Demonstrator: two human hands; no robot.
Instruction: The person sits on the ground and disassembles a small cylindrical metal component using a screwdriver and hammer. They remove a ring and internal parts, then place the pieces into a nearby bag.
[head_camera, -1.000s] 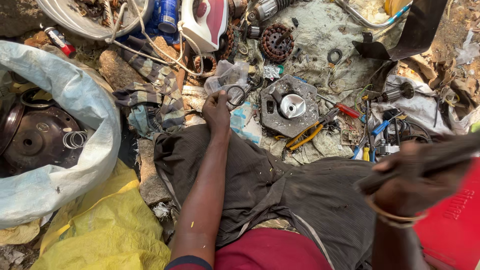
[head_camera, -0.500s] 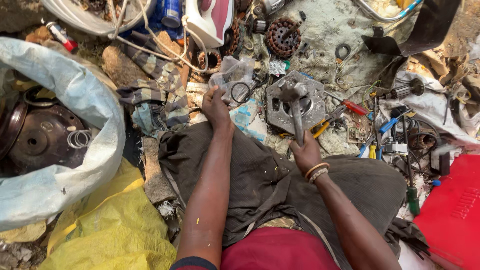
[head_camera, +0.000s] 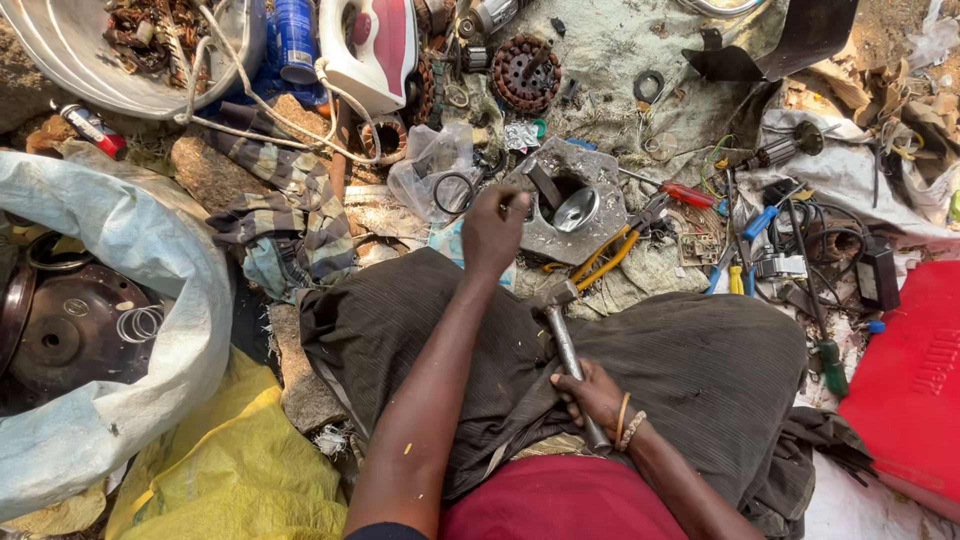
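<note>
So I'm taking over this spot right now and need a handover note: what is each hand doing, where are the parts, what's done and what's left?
Left hand: reaching forward, fingers at the near edge of the grey metal housing on the ground; grip unclear.
Right hand: shut on the hammer handle, head pointing toward the housing, resting over the lap.
Yellow-handled pliers and red screwdriver lie beside the housing.
Done: housing sits in front of the knees, hammer in hand.
Left: the housing still holds its shiny centre piece.
</note>
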